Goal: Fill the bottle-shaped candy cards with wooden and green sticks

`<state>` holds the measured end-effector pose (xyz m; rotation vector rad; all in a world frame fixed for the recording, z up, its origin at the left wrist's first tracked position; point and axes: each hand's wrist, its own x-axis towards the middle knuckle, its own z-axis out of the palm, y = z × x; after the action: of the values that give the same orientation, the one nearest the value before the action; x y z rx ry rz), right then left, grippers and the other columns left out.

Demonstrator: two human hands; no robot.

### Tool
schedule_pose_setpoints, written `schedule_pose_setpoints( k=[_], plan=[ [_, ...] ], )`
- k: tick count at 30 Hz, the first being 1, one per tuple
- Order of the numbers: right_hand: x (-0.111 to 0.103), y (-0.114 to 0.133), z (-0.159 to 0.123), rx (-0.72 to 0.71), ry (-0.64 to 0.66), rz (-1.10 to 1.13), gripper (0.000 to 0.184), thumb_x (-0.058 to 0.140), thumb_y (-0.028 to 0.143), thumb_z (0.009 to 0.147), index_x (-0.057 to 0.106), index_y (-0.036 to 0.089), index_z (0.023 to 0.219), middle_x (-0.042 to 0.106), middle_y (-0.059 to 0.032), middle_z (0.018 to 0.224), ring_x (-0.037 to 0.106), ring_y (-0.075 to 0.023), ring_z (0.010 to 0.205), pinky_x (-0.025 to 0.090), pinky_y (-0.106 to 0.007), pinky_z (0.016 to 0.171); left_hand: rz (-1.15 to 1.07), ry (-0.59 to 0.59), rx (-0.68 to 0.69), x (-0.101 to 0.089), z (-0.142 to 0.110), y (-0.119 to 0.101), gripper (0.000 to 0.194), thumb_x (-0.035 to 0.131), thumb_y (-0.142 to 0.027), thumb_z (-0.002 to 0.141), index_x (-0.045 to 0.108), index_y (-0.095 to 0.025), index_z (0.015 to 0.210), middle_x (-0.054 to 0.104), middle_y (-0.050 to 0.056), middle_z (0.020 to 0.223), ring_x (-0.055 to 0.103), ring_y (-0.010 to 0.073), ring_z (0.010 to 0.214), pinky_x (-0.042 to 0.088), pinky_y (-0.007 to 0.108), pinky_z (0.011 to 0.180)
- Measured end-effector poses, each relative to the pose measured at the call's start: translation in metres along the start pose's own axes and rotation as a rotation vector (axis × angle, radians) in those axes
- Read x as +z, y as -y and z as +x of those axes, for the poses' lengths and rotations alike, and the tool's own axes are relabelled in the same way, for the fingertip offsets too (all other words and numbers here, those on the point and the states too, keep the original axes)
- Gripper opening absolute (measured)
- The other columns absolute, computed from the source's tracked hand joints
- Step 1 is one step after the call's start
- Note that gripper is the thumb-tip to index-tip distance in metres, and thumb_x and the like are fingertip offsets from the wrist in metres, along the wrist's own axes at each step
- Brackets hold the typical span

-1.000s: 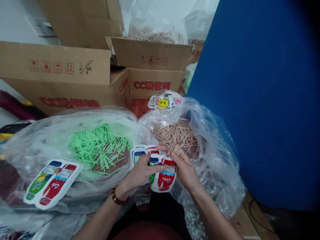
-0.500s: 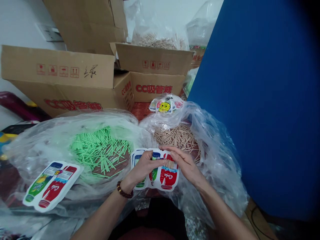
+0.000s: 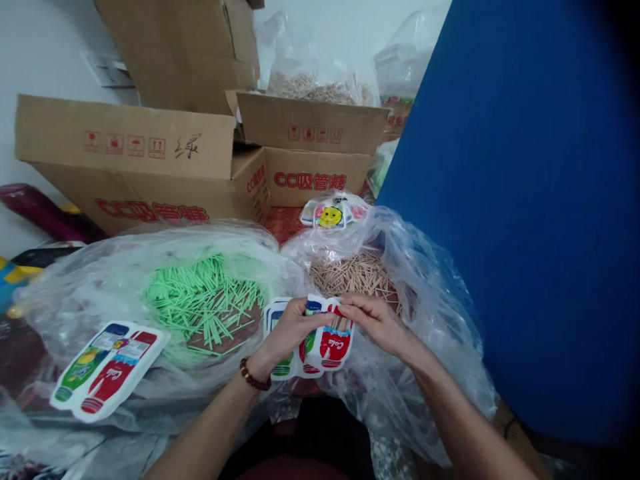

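A bottle-shaped pouch printed with a red Cola bottle and a green one [image 3: 336,350] is between my hands. My left hand [image 3: 287,331] grips it, thumb across the front. Tan sticks show at the pouch's upper part. My right hand [image 3: 376,321] has its fingers closed at the pouch's top right edge. More such pouches [image 3: 281,368] lie beneath my left hand, partly hidden. Just beyond is a heap of tan candy-like sticks [image 3: 354,275] in clear plastic. Green sticks [image 3: 200,297] lie in another plastic sheet to the left.
Another stack of pouches [image 3: 109,370] lies on the plastic at the left. Cardboard boxes [image 3: 125,170] stand along the back, with a small packet bearing a yellow face [image 3: 330,217] in front. A large blue panel [image 3: 510,200] bounds the right side.
My right hand held a bunch of tan sticks over the pouch; the sticks are now in the pouch, and its fingers have closed on the top edge. My left hand keeps its hold.
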<state>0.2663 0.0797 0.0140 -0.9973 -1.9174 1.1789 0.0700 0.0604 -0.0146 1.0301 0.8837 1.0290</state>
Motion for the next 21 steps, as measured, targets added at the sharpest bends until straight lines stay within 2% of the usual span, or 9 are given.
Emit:
schedule_pose_setpoints(
  k=[4,7,9,13,21],
  plan=[
    [0.002,0.002,0.003,0.070,-0.176,0.248,0.019,0.062,0.035,0.085,0.064,0.024,0.100,0.068,-0.0016,0.100,0.063,-0.0156,0.091,0.048,-0.029,0.082,-0.079,-0.059,-0.007,-0.004,-0.003,0.000,0.019,0.076,-0.028,0.071,0.071,-0.012,0.081,0.073,0.003,0.076,0.064,0.0149,0.064,0.050,0.026,0.065],
    [0.018,-0.003,0.001,0.179,-0.071,0.465,0.033,0.075,0.030,0.072,0.062,0.023,0.101,0.069,0.0001,0.095,0.064,-0.0153,0.086,0.050,-0.029,0.079,-0.123,-0.077,-0.009,-0.007,-0.006,-0.001,0.020,0.076,-0.028,0.071,0.069,-0.012,0.082,0.071,0.003,0.076,0.064,0.0149,0.064,0.051,0.027,0.065],
    [0.032,-0.007,-0.002,0.248,-0.036,0.548,0.035,0.078,0.028,0.067,0.064,0.021,0.097,0.071,0.0004,0.090,0.065,-0.0151,0.081,0.051,-0.029,0.078,-0.123,-0.086,-0.013,-0.009,-0.009,-0.003,0.022,0.077,-0.026,0.070,0.067,-0.013,0.084,0.069,0.002,0.076,0.063,0.0139,0.063,0.051,0.025,0.063],
    [0.051,-0.012,-0.005,0.326,-0.106,0.595,0.031,0.077,0.028,0.066,0.066,0.018,0.093,0.072,0.0009,0.084,0.065,-0.0140,0.071,0.051,-0.028,0.071,-0.083,-0.053,-0.041,-0.015,-0.014,-0.010,0.034,0.079,-0.020,0.066,0.062,-0.016,0.095,0.067,0.000,0.080,0.061,0.0120,0.065,0.049,0.022,0.061],
    [0.056,-0.006,0.001,0.319,-0.184,0.608,0.034,0.080,0.032,0.060,0.068,0.018,0.088,0.073,-0.0002,0.078,0.066,-0.0164,0.066,0.053,-0.030,0.066,-0.001,-0.072,-0.091,-0.021,-0.016,-0.016,0.031,0.079,-0.023,0.064,0.062,-0.014,0.088,0.067,0.001,0.076,0.062,0.0136,0.064,0.049,0.024,0.059]
  ],
)
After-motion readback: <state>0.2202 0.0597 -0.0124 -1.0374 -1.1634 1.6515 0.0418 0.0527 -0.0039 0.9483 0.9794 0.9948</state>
